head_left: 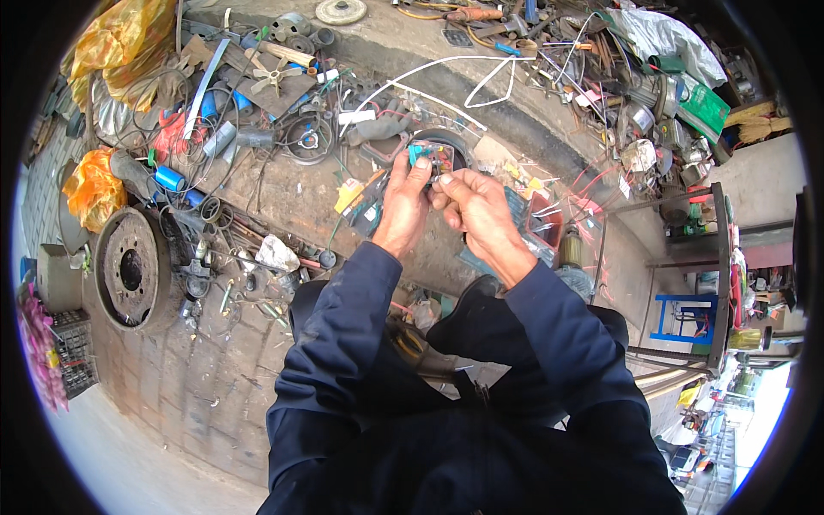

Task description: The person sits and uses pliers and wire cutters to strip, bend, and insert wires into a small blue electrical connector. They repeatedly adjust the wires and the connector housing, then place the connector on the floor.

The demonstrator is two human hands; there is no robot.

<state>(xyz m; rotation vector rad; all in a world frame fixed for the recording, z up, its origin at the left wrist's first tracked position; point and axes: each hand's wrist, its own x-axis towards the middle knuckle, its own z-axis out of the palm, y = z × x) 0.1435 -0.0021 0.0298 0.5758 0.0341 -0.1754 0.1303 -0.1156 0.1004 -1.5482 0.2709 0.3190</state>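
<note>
In the head view, your two hands meet just above the centre of the frame, reaching up from dark blue sleeves. Your left hand, with its thumb pointing up, pinches a small teal and red part, which is the thing being worked on and sits at upper centre. Your right hand is just beside it, thumb and index finger drawn together at the part's lower edge; you cannot tell from here what lies between those two fingertips. Behind the part, a dark round ring shows in pieces around your fingers. Right of your right hand, near it, stands a reddish tray, and left of your left wrist lies a yellow piece. A long bent white strip spans the upper centre. At the left of the frame, a heavy round wheel stands on edge, an orange plastic bag above it and a blue cylinder to its upper right. A yellow plastic bag fills the upper left, a green package lies at upper right, and a blue stool stands at the right.
</note>
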